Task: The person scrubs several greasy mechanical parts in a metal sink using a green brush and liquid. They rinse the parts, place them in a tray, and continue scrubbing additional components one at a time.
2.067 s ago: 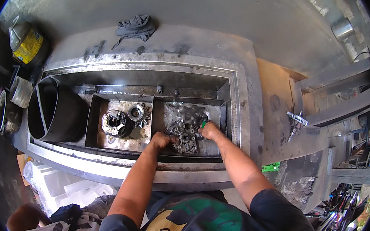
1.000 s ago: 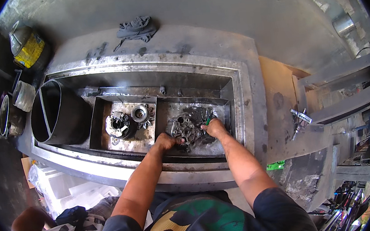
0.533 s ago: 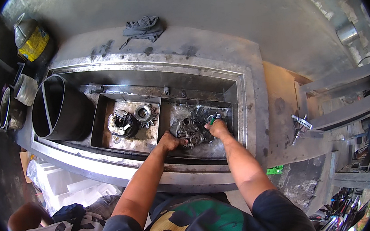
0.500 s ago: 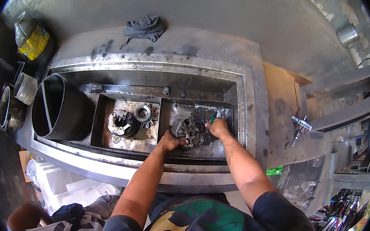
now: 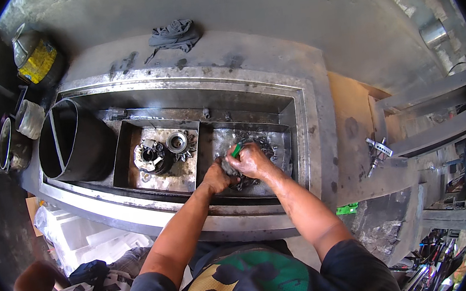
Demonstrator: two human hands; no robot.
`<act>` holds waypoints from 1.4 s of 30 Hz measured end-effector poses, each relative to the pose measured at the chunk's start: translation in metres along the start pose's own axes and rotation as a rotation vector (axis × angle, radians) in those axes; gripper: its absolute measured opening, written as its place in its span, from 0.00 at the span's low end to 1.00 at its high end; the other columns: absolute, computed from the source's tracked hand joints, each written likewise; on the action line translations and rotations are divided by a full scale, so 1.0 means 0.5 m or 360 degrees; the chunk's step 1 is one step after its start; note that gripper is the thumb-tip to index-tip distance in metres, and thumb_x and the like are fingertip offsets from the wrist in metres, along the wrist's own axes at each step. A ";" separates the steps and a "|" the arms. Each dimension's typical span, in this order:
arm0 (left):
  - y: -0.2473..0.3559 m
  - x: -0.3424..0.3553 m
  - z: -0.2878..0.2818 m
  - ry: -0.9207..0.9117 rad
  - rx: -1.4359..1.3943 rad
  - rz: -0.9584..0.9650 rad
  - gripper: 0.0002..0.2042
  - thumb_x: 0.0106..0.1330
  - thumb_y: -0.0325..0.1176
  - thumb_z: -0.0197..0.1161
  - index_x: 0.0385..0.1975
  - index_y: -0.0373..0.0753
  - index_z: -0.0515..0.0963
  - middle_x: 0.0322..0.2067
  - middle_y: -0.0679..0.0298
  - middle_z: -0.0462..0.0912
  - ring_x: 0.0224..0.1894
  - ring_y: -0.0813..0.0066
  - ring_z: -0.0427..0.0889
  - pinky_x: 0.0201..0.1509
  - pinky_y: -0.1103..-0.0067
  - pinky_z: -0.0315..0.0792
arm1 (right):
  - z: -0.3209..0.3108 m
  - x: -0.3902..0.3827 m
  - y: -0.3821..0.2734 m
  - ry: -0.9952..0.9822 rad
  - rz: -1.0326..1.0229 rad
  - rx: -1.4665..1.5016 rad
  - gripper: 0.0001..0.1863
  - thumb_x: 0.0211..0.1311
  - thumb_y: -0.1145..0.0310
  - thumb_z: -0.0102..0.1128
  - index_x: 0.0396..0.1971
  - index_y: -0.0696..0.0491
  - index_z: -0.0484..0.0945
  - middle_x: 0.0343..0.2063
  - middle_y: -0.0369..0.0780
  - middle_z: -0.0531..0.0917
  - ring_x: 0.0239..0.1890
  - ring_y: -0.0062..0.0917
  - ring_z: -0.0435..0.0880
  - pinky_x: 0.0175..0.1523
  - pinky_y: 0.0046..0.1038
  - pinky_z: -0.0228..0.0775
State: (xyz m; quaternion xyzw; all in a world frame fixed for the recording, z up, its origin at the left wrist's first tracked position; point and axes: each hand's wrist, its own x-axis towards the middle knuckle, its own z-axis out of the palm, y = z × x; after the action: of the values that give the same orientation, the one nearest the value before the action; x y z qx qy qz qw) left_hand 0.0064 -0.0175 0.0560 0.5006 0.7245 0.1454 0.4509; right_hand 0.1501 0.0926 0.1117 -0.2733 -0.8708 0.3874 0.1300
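Inside the right compartment of a metal tray point(image 5: 202, 148), my left hand point(image 5: 216, 178) is closed on the near left edge of a dark, greasy metal machine part point(image 5: 246, 182). My right hand point(image 5: 250, 162) grips a green-handled tool point(image 5: 237, 150) over that part, close to my left fingers. The tool's working end is hidden by my hands, so its kind does not show. Much of the machine part is covered too. In the left compartment sit a round metal assembly point(image 5: 150, 156) with a pale top and a ring-shaped gear point(image 5: 177, 142).
A dark bucket point(image 5: 94, 151) stands at the trough's left end. Beyond the trough point(image 5: 180, 72) lies a crumpled dark cloth point(image 5: 175, 36). A jug with a yellow label point(image 5: 38, 62) is far left. A metal tool point(image 5: 379, 150) rests at right. A person's leg point(image 5: 38, 279) shows lower left.
My right hand has moved left with the green-handled tool, from the machine part's right side to beside my left hand. My left hand stays at the part's left edge.
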 end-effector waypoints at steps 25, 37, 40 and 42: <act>0.008 -0.022 0.008 -0.0365 -0.1882 -0.0249 0.57 0.63 0.56 0.75 0.82 0.52 0.37 0.81 0.51 0.46 0.80 0.44 0.50 0.73 0.38 0.57 | 0.015 -0.093 0.076 0.1163 0.1529 0.1423 0.23 0.79 0.51 0.58 0.60 0.54 0.79 0.59 0.47 0.82 0.61 0.37 0.78 0.68 0.44 0.65; -0.005 -0.021 0.044 -0.0009 -0.2146 -0.0095 0.41 0.58 0.38 0.81 0.69 0.43 0.64 0.56 0.59 0.81 0.56 0.62 0.82 0.60 0.65 0.77 | 0.098 -0.110 -0.003 0.0458 0.0803 0.1461 0.26 0.82 0.47 0.48 0.65 0.50 0.77 0.41 0.42 0.89 0.42 0.26 0.85 0.46 0.32 0.78; -0.038 -0.020 0.019 -0.0069 -0.2363 -0.0113 0.25 0.66 0.50 0.69 0.58 0.44 0.75 0.48 0.60 0.85 0.42 0.61 0.87 0.33 0.63 0.84 | 0.023 -0.089 0.008 0.0640 0.0743 0.0631 0.22 0.81 0.53 0.52 0.62 0.52 0.79 0.34 0.44 0.89 0.33 0.27 0.86 0.40 0.33 0.77; -0.054 -0.023 0.000 0.0008 -0.2363 -0.0144 0.24 0.66 0.52 0.68 0.54 0.44 0.77 0.43 0.61 0.86 0.38 0.62 0.88 0.29 0.63 0.84 | -0.026 -0.069 0.054 0.1028 0.0741 0.0465 0.18 0.79 0.58 0.55 0.56 0.54 0.82 0.31 0.45 0.89 0.29 0.29 0.86 0.37 0.33 0.77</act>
State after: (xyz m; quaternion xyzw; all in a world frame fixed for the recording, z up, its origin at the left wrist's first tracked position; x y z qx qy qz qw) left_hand -0.0088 -0.0398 0.0440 0.0337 0.4566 0.5792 0.6745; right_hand 0.1942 0.0957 0.0997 -0.5488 -0.6363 0.4202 0.3427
